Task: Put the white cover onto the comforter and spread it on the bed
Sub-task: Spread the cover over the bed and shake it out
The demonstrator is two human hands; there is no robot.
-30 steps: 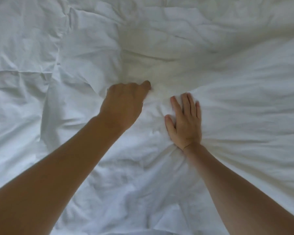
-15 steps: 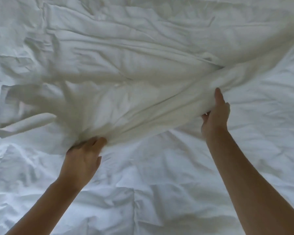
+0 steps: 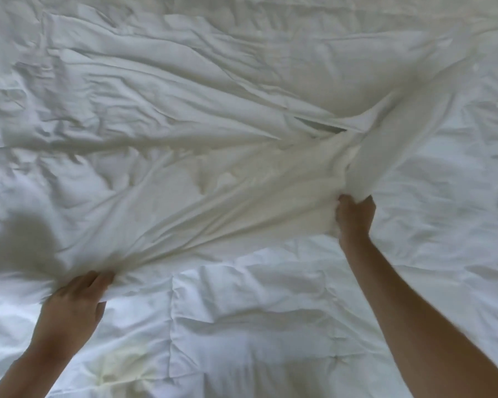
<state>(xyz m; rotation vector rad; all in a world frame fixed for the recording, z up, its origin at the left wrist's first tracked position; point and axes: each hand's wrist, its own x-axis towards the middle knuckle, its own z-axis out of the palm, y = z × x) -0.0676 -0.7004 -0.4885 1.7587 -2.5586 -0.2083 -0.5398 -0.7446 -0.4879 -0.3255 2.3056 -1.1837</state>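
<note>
Lower now, the cover [image 3: 213, 173] stretches over the comforter [image 3: 256, 326] — left hand [image 3: 72, 305] and right hand [image 3: 355, 219] both grip its edge.

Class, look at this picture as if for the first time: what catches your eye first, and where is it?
Two bare forearms reach in from below. The left hand grips the white cover at lower left, the right hand bunches it right of centre, stretching it into taut folds between them. Beneath, the quilted comforter fills the foreground.
</note>
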